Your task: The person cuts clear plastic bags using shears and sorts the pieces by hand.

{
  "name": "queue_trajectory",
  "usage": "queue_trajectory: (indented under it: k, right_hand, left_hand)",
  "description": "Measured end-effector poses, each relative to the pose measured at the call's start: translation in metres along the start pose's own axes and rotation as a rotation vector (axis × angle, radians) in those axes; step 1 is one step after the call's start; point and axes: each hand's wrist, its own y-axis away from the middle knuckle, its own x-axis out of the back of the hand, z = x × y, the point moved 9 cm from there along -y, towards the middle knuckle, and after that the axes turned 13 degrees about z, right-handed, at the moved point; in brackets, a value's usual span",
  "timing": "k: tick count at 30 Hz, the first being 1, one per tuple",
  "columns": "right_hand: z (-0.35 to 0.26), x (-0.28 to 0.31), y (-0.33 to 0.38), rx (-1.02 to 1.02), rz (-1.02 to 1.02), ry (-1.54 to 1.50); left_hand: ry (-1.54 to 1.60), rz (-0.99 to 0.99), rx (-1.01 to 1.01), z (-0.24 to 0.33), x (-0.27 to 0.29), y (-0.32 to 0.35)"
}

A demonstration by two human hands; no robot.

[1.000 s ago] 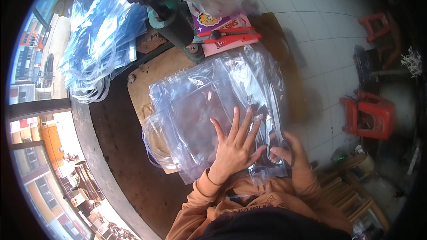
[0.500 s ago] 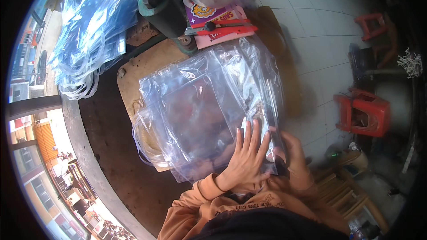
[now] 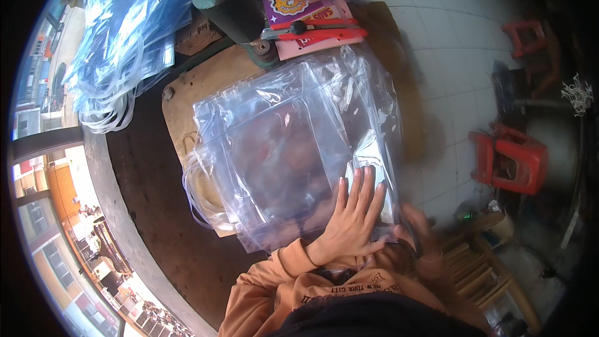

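Left hand (image 3: 349, 226) flat, fingers a little apart, palm down on the clear bag (image 3: 274, 150) — gripping nothing. Right hand (image 3: 425, 234) curls by the bag's near right corner; too blurred to tell its grip. The bag covers the middle of the board (image 3: 180, 95), overhanging the near edge — probably light, limp, slippery, best held at its seams. Red cutter (image 3: 342, 34) beyond, toward the far edge.
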Motion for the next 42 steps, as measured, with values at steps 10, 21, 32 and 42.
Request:
queue_trajectory:
  k: [10,21,32,42]
  right_hand:
    - [-0.017,-0.008,-0.014,0.153,0.044,0.072]
    - [-0.014,0.004,-0.015,0.142,0.085,0.165]
    - [-0.012,0.008,-0.016,0.171,0.073,0.207]
    - [-0.016,0.007,-0.017,0.199,0.114,0.205]
  left_hand:
    - [-0.114,-0.079,-0.020,0.003,0.001,-0.005]
    - [-0.126,-0.172,-0.005,0.011,0.011,-0.017]
    - [-0.067,-0.164,0.001,0.014,0.016,-0.019]
    - [-0.046,-0.157,0.004,0.013,0.013,-0.022]
